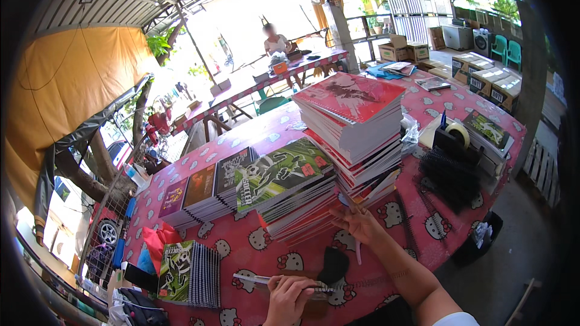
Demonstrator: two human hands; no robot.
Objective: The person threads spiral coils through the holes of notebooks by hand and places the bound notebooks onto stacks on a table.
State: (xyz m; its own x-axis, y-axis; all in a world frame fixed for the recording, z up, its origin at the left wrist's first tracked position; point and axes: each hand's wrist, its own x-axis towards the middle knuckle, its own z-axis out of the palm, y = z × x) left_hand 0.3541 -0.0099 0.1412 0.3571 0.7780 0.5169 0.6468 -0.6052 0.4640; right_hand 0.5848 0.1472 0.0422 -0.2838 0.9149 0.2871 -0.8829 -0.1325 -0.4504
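At the near edge of the table my left hand (289, 297) is closed on a thin notebook (257, 278), seen almost edge-on with its white pages showing. Beside it lies a black object (333, 264) whose kind I cannot make out. My right hand (355, 223) reaches forward with fingers apart, at the foot of the stacked notebooks; I see nothing in it. Tall red-covered notebooks (350, 99) rise in a pile behind it, and a green-covered stack (284, 172) stands to its left. Loose black binding coils (406, 220) lie to its right.
Spiral notebooks (188, 274) stand at near left, with more stacks (199, 187) beyond. A black tape dispenser (453, 136) and a bundle of black coils (448, 175) are at right. Another person (277, 42) sits at a far table. Cardboard boxes (492, 81) stand beyond the table.
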